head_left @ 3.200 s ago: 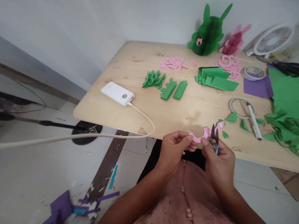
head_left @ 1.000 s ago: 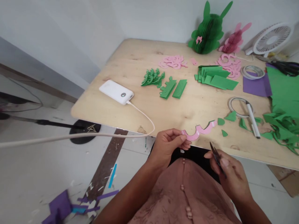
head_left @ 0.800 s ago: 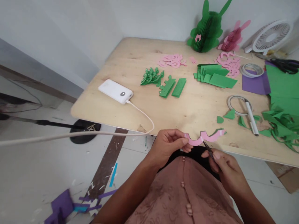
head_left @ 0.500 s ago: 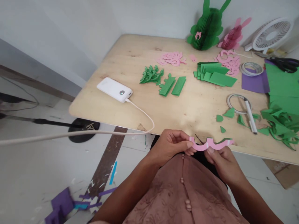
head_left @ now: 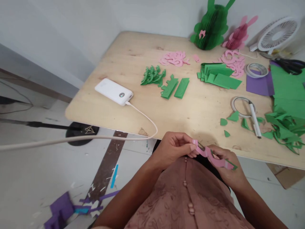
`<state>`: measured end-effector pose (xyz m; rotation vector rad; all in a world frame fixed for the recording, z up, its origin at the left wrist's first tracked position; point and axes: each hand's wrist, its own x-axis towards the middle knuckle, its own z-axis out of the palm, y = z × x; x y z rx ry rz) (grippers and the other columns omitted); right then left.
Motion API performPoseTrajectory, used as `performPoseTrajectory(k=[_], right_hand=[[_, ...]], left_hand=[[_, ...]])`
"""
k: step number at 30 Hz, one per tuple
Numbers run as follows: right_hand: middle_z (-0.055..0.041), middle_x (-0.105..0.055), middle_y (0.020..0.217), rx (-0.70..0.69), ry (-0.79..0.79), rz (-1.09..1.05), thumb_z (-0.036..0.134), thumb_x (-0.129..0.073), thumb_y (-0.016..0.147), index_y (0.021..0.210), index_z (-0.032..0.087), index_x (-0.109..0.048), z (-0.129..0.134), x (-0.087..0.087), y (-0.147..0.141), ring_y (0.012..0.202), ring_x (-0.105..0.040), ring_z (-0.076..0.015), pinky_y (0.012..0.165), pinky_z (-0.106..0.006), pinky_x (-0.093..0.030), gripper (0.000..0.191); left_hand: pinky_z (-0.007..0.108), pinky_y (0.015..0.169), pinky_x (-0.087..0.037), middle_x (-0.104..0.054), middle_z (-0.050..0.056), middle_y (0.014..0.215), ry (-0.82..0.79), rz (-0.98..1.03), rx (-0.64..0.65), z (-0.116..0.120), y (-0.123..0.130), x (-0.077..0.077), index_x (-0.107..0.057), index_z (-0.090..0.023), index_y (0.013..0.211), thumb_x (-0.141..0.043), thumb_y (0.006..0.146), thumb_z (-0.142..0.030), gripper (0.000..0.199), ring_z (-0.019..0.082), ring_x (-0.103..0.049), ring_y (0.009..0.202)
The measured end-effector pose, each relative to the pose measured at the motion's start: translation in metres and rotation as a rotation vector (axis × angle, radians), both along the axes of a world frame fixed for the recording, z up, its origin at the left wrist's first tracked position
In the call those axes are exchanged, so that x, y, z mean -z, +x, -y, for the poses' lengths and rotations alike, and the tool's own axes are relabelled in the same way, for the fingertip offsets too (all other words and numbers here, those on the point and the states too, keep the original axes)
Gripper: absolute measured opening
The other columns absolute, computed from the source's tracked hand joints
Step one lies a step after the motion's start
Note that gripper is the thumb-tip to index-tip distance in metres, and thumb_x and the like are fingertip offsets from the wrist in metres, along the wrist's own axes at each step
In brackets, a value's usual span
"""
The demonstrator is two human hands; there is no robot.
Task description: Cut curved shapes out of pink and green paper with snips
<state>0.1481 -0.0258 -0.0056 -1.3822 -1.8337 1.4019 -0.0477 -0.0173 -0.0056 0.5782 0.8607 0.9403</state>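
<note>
My left hand (head_left: 175, 148) pinches the left end of a wavy pink paper strip (head_left: 220, 162) between thumb and fingers, just off the table's front edge. White bands cross the strip, and green paper shows behind it at the right end. My right hand (head_left: 230, 163) is closed behind the strip's right half. A thin dark blade (head_left: 201, 146) shows behind the strip, apparently part of a small pair of scissors in my right hand; most of it is hidden. Green paper scraps (head_left: 224, 121) lie on the table beyond my right hand.
Folded green paper pieces (head_left: 182, 88), pink cutouts (head_left: 173, 58), tape rolls (head_left: 257, 70) and a marker (head_left: 254, 119) lie on the wooden table (head_left: 119, 63). A power bank (head_left: 113, 91) trails a cable past the edge. Paper rabbits (head_left: 209, 28) and a fan (head_left: 277, 35) stand behind.
The strip's right end has swung down and towards me. My right hand has turned and its thumb has left the front of the strip. My left hand keeps its pinch.
</note>
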Motion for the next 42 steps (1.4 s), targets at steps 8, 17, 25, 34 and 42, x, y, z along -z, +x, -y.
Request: performPoseTrajectory(k=[8,17,25,34,42], right_hand=[[-0.0021,-0.068,0.069,0.008,0.142,0.038,0.034,-0.052,0.089,0.082,0.020,-0.070,-0.001,-0.002,-0.001,0.064,-0.063,-0.0176,0.057,-0.024,-0.046,0.024],[-0.0046,-0.070,0.072,0.057,0.287,0.100,0.035,-0.054,0.087,0.086,0.019,-0.070,0.002,-0.011,-0.007,0.069,-0.066,-0.0202,0.059,-0.026,-0.049,0.022],[-0.0034,-0.068,0.071,0.004,0.358,0.152,0.031,-0.054,0.088,0.083,0.018,-0.068,0.003,-0.011,-0.006,0.060,-0.061,-0.0152,0.054,-0.024,-0.044,0.020],[-0.0015,-0.064,0.063,-0.004,0.419,0.192,0.032,-0.053,0.089,0.082,0.018,-0.067,0.001,-0.013,-0.007,0.054,-0.056,-0.0134,0.052,-0.024,-0.039,0.020],[-0.0042,-0.070,0.073,0.016,0.402,0.227,0.034,-0.052,0.089,0.083,0.021,-0.069,-0.003,-0.012,-0.005,0.062,-0.063,-0.0165,0.054,-0.026,-0.043,0.023]], left_hand=[[0.026,0.065,-0.053,-0.070,0.004,0.063,0.063,-0.031,-0.023,-0.003,0.000,-0.004,-0.069,-0.013,0.068,-0.078,0.064,-0.026,0.017,0.012,-0.064,0.059],[0.028,0.064,-0.056,-0.071,0.004,0.064,0.137,-0.027,-0.122,0.000,0.003,0.005,-0.071,-0.015,0.069,-0.077,0.066,-0.025,0.012,0.014,-0.066,0.059],[0.028,0.061,-0.056,-0.071,0.004,0.066,0.178,-0.128,-0.171,0.003,0.003,0.011,-0.071,-0.016,0.068,-0.078,0.064,-0.029,0.015,0.016,-0.066,0.060],[0.027,0.057,-0.052,-0.070,0.003,0.065,0.217,-0.168,-0.241,0.005,0.004,0.019,-0.071,-0.018,0.070,-0.076,0.067,-0.031,0.014,0.014,-0.063,0.057],[0.027,0.059,-0.053,-0.071,0.003,0.067,0.241,-0.263,-0.270,0.004,0.006,0.018,-0.070,-0.019,0.071,-0.074,0.070,-0.029,0.011,0.015,-0.064,0.060]])
